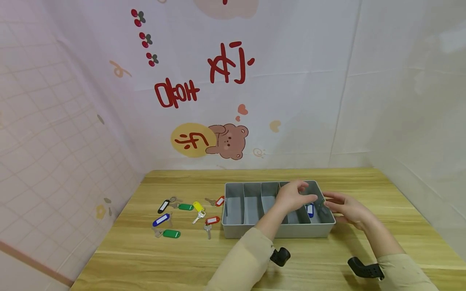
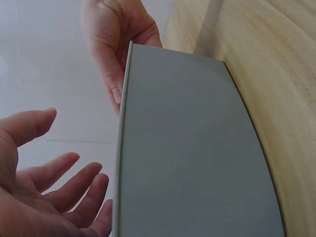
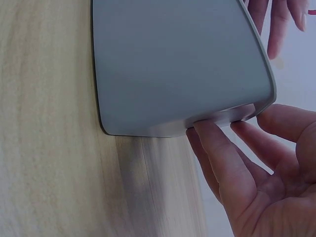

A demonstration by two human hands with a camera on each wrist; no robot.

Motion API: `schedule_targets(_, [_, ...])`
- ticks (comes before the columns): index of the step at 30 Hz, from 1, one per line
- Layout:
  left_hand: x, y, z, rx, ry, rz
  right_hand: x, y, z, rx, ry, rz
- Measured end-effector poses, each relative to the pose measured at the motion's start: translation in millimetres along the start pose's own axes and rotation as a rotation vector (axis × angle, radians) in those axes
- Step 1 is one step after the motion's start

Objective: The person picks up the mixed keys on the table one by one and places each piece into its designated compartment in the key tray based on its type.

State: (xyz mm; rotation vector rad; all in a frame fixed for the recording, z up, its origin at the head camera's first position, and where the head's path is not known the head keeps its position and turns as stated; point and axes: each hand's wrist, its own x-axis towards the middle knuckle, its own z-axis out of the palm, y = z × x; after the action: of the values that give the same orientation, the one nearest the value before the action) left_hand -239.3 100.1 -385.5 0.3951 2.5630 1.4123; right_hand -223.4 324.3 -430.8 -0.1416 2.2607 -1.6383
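A grey divided box [image 1: 240,231] stands on the wooden table. Above its right-hand compartments hovers my left hand [image 1: 293,196], fingers loosely spread and holding nothing; in the left wrist view that hand [image 2: 64,187] is beside the rim. My right hand [image 1: 346,208] grips the box's right end. In the right wrist view, its fingers [image 3: 222,158] lie against the outer wall and the thumb is at the rim. A blue key tag [image 1: 310,210] lies in the rightmost compartment. The left forearm partly covers the middle compartments.
Left of the box lie several keys with tags: a black tag [image 1: 164,206], a blue tag [image 1: 161,220], green tags [image 1: 171,233], a yellow tag [image 1: 198,206] and red tags [image 1: 212,220]. A printed cloth [image 1: 298,121] hangs behind the table [image 1: 174,262].
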Motion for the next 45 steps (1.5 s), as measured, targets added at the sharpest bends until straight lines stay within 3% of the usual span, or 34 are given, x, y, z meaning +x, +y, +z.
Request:
schedule_targets(9, [-11.0, -1.5, -3.9, 0.137, -0.006, 0.144, 0.3, 0.8, 0.4, 0.024, -0.010, -0.014])
schedule_targets(20, [-23.8, 0.7, -13.2, 0.258, 0.031, 0.245, 1.2, 1.2, -0.6, 0.032, -0.018, -0.014])
schedule_targets(31, [-37.6, 2.5, -21.8, 0.309, 0.062, 0.305, 0.3, -1.8, -0.3, 0.027, -0.019, -0.009])
schedule_targets(45, [-50.1, -11.1, -37.2, 0.360, 0.149, 0.352, 1.0, 0.7, -0.1, 0.058, -0.013, -0.024])
